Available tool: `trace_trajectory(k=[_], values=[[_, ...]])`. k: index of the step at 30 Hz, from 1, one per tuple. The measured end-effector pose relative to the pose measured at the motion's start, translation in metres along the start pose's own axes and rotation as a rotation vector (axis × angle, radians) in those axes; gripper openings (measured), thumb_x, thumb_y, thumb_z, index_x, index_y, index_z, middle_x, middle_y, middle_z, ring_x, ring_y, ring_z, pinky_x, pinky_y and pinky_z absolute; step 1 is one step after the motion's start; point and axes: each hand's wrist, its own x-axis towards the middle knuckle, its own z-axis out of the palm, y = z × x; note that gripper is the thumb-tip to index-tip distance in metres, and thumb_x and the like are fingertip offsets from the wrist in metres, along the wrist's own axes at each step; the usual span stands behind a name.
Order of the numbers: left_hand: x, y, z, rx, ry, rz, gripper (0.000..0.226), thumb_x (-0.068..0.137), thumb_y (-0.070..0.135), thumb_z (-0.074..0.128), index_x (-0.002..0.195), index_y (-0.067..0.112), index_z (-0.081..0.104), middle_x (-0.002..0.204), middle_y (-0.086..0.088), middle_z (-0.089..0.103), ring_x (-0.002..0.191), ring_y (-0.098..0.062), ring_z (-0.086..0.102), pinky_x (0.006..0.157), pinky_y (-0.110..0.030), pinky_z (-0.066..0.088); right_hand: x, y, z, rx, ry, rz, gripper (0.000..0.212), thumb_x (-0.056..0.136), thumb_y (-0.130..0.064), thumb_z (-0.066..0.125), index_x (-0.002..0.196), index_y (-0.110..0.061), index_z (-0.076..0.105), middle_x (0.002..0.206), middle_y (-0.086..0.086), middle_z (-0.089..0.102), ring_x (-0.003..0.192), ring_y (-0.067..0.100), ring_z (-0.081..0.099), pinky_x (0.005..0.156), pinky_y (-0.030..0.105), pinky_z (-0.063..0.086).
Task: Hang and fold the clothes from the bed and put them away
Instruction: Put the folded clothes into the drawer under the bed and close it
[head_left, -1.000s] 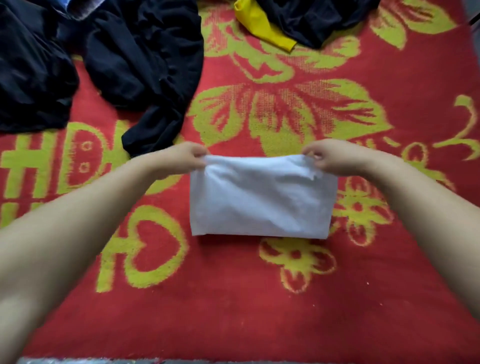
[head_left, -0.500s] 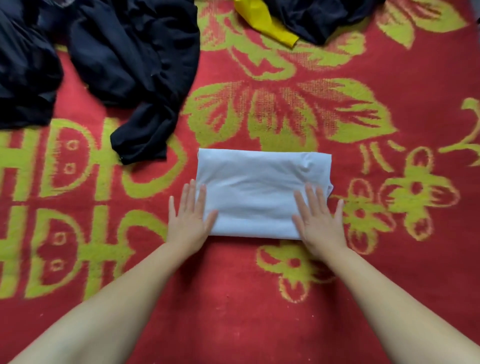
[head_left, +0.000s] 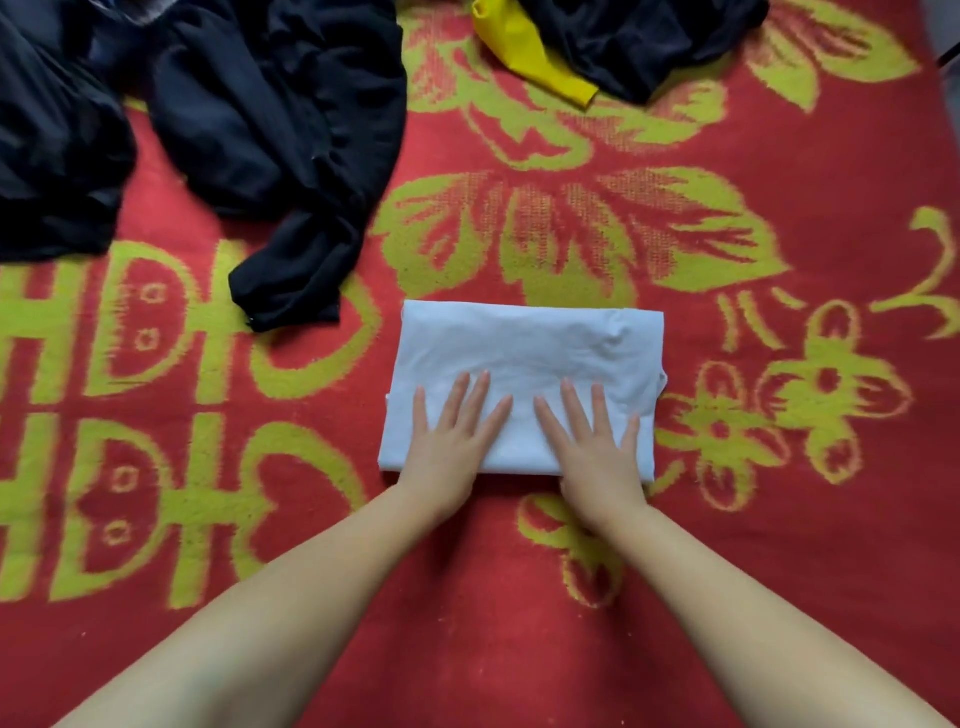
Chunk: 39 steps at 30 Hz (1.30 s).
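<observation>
- Clothes lie spread over the red bed cover with yellow-green flower and letter patterns (head_left: 779, 545), and no basket, box or drawer shows in the head view.
- A folded white cloth garment, a flat rectangle (head_left: 524, 348), lies on the cover in the middle of the view, its long edges running left to right.
- A small fold of white fabric sticks out at the garment's right edge.
- The left hand (head_left: 451, 441) lies palm down on the near left part of the white garment, fingers straight and slightly spread, gripping nothing.
- The right hand (head_left: 595, 447) lies palm down on the near right part, fingers also straight and fanned apart, flat on the fabric.
- The two hands sit close beside each other, index fingers near but apart; both wrists cross the garment's near edge onto the red cover.
- Both forearms are bare and reach in from the bottom of the view.
- A crumpled black garment with a long trailing sleeve or leg (head_left: 280, 130) lies at the far left, its end just beyond the white garment's far left corner, not touching it.
- A dark navy crumpled garment (head_left: 639, 41) lies at the far edge to the right of centre.
- A bright yellow piece of fabric (head_left: 530, 52) lies partly under the navy garment's left side.
</observation>
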Motion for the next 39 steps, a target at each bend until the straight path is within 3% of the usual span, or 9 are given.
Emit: trace_trajectory(k=[2,7,13,20,28,34,39], values=[[0.007,-0.001,-0.012,0.028,-0.058,-0.021,0.079,0.09,0.005,0.032,0.151,0.03,-0.012,0.155,-0.004,-0.027,0.144,-0.032,-0.021,0.107,-0.066,-0.004,0.011,-0.002,-0.016,-0.007,-0.049,0.03,0.087,0.093,-0.009,0.043,0.148,-0.04,-0.017,0.159,-0.002,-0.022,0.144,0.036,-0.02,0.109,0.067,0.007],[0.006,-0.005,-0.075,-0.032,-0.203,-0.043,0.072,0.093,-0.004,0.028,0.153,0.027,0.002,0.161,-0.003,-0.003,0.147,-0.029,-0.005,0.113,-0.062,0.006,0.01,-0.007,-0.083,0.003,-0.144,-0.001,0.068,0.096,0.0,0.03,0.153,-0.032,0.01,0.161,-0.002,0.007,0.146,0.039,0.005,0.111,0.057,0.021],[-0.033,-0.024,-0.189,-0.009,-0.105,-0.056,0.075,0.09,-0.007,0.034,0.153,0.023,0.005,0.16,-0.005,0.007,0.147,-0.029,0.005,0.111,-0.062,0.014,-0.025,-0.036,-0.197,-0.071,-0.039,-0.057,0.061,0.097,-0.006,0.039,0.151,-0.027,0.021,0.15,0.006,0.033,0.135,0.037,0.033,0.098,0.047,0.044],[-0.137,-0.058,-0.271,0.036,-0.003,-0.2,0.081,0.086,-0.011,0.04,0.152,0.02,0.005,0.159,-0.005,0.01,0.146,-0.029,0.009,0.108,-0.061,0.02,-0.077,-0.115,-0.285,-0.155,0.112,-0.243,0.057,0.095,-0.012,0.046,0.147,-0.026,0.027,0.133,0.006,0.047,0.117,0.031,0.048,0.082,0.039,0.046],[-0.299,-0.08,-0.281,0.061,0.149,-0.62,0.077,0.09,-0.001,0.043,0.153,0.022,0.005,0.159,-0.006,0.012,0.145,-0.027,0.014,0.105,-0.055,0.024,-0.137,-0.236,-0.327,-0.344,0.253,-0.661,0.049,0.091,-0.01,0.048,0.137,-0.023,0.036,0.121,0.006,0.049,0.109,0.031,0.048,0.07,0.04,0.042],[-0.442,-0.053,-0.253,-0.024,0.201,-0.978,0.069,0.094,0.001,0.037,0.153,0.02,0.005,0.159,-0.008,0.015,0.145,-0.029,0.016,0.112,-0.05,0.02,-0.215,-0.336,-0.315,-0.566,0.374,-1.071,0.048,0.092,-0.011,0.05,0.136,-0.024,0.035,0.129,0.002,0.048,0.12,0.027,0.046,0.095,0.038,0.04],[-0.572,-0.01,-0.217,-0.147,0.189,-1.237,0.071,0.092,-0.005,0.034,0.153,0.017,0.005,0.159,-0.008,0.013,0.145,-0.029,0.013,0.116,-0.049,0.014,-0.297,-0.422,-0.272,-0.646,0.343,-1.397,0.048,0.097,-0.017,0.042,0.143,-0.025,0.032,0.134,0.004,0.046,0.122,0.029,0.046,0.1,0.041,0.038]])
